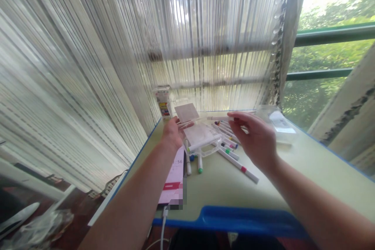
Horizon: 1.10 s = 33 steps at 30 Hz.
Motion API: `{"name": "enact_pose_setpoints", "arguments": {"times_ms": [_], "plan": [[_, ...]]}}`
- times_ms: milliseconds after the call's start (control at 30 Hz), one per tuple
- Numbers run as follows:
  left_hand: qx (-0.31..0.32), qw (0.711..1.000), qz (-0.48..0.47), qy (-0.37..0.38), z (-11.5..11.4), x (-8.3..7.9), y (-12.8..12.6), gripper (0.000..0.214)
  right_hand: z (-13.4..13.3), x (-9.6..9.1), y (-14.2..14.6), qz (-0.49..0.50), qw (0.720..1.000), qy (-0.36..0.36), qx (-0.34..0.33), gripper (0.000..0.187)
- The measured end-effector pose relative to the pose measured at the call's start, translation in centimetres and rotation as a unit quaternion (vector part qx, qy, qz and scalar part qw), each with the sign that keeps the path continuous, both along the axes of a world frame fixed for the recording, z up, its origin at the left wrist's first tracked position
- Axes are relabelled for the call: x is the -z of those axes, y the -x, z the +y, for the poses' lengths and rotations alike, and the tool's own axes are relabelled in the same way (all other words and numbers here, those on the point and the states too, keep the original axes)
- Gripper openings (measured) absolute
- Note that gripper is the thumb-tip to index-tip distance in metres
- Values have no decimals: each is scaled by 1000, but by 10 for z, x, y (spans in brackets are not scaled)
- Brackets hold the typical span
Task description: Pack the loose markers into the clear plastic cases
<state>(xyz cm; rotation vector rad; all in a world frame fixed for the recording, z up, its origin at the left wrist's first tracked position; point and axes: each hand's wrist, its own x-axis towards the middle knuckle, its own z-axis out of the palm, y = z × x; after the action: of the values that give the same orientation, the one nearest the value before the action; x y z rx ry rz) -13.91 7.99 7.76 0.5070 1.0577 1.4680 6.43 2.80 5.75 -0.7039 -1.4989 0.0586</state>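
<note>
My right hand (258,136) pinches a white marker (218,118) between thumb and fingertips, level above the table. My left hand (172,133) grips the left side of a clear plastic case (215,149), its fingers partly hidden. The case stands open with a pale card in each half. One white marker (205,143) with a light green end lies across its front part. To the right and under the case lie several white markers with coloured bands, among them a red-banded marker (238,166) and a green-tipped marker (200,163).
A tablet or phone (172,175) with a lit screen lies beside my left forearm, a white cable (163,226) plugged in. At the back left stands a small printed box (163,103); a clear plastic container (278,125) sits back right. The table (316,164) has a blue edge, with curtains behind.
</note>
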Motion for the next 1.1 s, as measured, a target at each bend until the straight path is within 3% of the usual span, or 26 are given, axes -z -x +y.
{"name": "enact_pose_setpoints", "arguments": {"times_ms": [100,300,400,600,733,1100], "plan": [[4,1000,-11,-2,1,3,-1,33,-3,7,5,-128,987,-91,27,20],[56,998,14,4,-5,-2,0,34,1,18,8,-265,958,-103,31,32],[77,997,16,6,-8,-5,1,34,-1,16,8,-270,957,-103,6,37],[105,994,1,2,-11,-5,-1,36,-13,10,16,-283,951,-115,-55,20],[109,994,8,6,-12,-4,-3,36,-14,14,22,-315,938,-107,-94,20],[160,987,-9,-13,-16,-6,-4,37,-8,22,28,-319,940,-30,-117,17]]}}
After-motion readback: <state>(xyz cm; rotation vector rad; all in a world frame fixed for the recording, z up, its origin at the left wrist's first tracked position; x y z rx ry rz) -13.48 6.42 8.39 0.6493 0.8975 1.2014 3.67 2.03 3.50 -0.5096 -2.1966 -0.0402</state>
